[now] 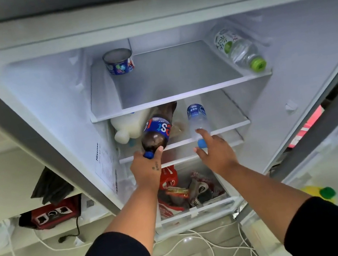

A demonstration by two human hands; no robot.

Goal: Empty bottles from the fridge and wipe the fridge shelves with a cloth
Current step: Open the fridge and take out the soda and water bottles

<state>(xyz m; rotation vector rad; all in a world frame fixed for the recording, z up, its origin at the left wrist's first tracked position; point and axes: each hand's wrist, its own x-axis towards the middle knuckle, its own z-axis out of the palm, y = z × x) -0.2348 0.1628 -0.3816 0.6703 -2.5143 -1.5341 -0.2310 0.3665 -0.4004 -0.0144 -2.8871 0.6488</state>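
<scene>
Left hand [147,171] grips neck of dark cola bottle, blue cap and label [157,131], frame centre, tilted on middle glass shelf [226,128]. Right hand [215,151] open, fingertips touching clear blue-capped water bottle [197,120]. Green-capped clear bottle [240,51] lies upper right.

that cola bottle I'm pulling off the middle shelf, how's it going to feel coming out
Probably heavy: the cola bottle looks mostly full of dark liquid. Gripped only at the neck by the left hand, it may swing downward. Lying on its side, it could roll if released.
</scene>
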